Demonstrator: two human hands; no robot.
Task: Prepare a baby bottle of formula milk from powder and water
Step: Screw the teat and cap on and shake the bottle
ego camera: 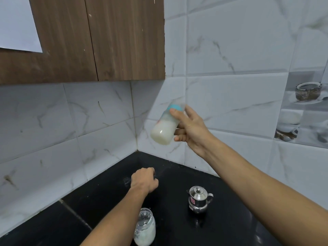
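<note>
Two bare hands are in view. Raised in front of the tiled wall, the right hand (189,126) is wrapped around a baby bottle (165,126), thumb across the front near the neck and fingers curled behind its side. That bottle is tilted, base down and to the left, its teal collar up and to the right; it is blurred, and white milk fills its lower part. Whether a teat or cap sits above the collar cannot be told.

Down on the black counter (221,228), the left hand (144,180) is closed in a loose fist with its knuckles toward the corner. What it holds, if anything, cannot be told.

Just beside the left forearm stands an open glass jar (144,228) with white powder inside and smeared on its walls. A small steel pot (198,199) with a lid, knob and side handle stands to the right, between the two arms, apart from the jar. A wooden cabinet (88,38) hangs above on the left.
</note>
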